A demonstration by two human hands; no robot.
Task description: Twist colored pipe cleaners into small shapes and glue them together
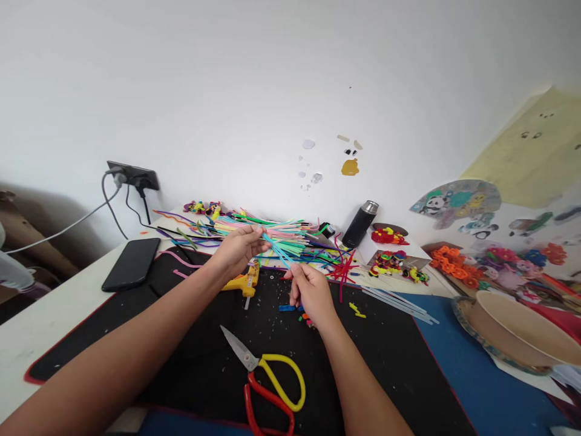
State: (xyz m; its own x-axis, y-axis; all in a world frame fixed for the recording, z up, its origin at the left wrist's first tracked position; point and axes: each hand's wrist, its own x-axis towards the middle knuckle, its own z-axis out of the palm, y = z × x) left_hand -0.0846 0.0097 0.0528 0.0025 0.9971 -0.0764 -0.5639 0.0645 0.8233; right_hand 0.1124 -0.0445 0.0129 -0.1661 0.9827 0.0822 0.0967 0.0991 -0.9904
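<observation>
Light blue pipe cleaners (278,250) stretch between my two hands above the black mat. My left hand (240,247) pinches their upper end, in front of a pile of many-coloured pipe cleaners (290,236). Lower and to the right, my right hand (310,290) closes on the other end; its fingertips are partly hidden. A yellow glue gun (245,281) lies just below my left hand. Small blue cut pieces (285,308) rest beside my right hand. Nearer to me lie scissors (249,361) with one red and one yellow handle, blades apart.
A black phone (131,264) lies at the left by a wall socket (134,175). A black flask (361,224) leans at the back. Clear glue sticks (402,303) and a bowl (526,333) are on the right, with orange pipe-cleaner flowers (454,263) behind.
</observation>
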